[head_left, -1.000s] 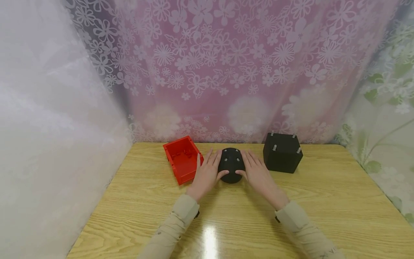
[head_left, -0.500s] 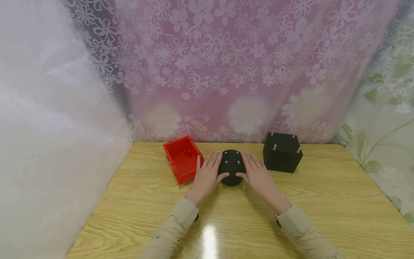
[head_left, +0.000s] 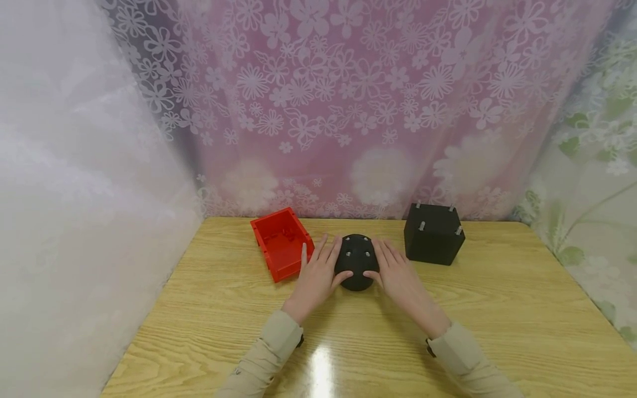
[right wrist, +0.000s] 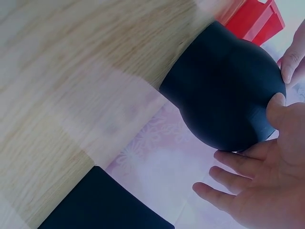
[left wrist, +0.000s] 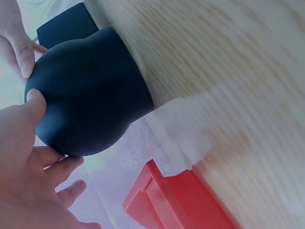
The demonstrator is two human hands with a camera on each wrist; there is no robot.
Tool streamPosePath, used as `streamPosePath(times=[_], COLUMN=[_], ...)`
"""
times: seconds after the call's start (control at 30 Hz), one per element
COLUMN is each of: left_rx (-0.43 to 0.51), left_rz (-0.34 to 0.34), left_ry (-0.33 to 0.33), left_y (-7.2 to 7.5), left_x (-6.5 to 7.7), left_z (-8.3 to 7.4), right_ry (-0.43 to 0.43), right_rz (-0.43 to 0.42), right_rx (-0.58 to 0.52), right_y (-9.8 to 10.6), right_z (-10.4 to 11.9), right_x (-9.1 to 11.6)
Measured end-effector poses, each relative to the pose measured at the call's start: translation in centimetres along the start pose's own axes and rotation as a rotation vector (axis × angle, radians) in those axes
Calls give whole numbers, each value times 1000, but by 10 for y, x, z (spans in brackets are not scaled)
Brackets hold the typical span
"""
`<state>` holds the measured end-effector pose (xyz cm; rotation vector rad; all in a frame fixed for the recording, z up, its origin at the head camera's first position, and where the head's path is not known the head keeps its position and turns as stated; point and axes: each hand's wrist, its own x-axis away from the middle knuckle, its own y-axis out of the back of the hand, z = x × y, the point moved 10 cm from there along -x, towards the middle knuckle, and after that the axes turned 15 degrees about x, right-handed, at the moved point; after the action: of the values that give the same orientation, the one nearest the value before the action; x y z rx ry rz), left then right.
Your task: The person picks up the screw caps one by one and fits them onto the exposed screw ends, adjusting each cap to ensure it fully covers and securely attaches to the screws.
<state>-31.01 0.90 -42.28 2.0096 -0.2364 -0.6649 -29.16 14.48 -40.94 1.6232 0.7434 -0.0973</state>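
Observation:
Between both hands stands a black rounded block [head_left: 357,265] with several small metal pegs in its top. In the wrist views it bulges above a narrower base that meets the table. My left hand [head_left: 312,279] grips its left side, the thumb in front and the fingers along the flank. On the right side my right hand [head_left: 404,279] holds it the same way. The left wrist view shows the left thumb on the smooth dark surface of the block [left wrist: 90,90]. The right thumb touches the block [right wrist: 228,90] in the right wrist view.
Just left of my left hand lies an open red bin [head_left: 285,251] with small red pieces inside. A black angular block [head_left: 434,237] with metal pegs stands at the back right. Behind the wooden table [head_left: 358,354] hangs a pink flowered curtain [head_left: 348,110].
Both hands and the rounded block between them have shifted slightly toward me. The red bin and the angular block have stayed in place.

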Motion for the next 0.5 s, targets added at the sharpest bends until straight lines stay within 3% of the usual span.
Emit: streamPosePath(times=[0.23,0.5], left_rx=[-9,-22], left_rz=[20,14], left_ry=[13,12], left_y=[-2,-1], left_x=[4,10], left_z=[0,-2], right_ry=[16,8], right_rz=[-57,-53], right_rx=[-12,-15], right_y=[9,13], right_z=[3,5], right_x=[4,9])
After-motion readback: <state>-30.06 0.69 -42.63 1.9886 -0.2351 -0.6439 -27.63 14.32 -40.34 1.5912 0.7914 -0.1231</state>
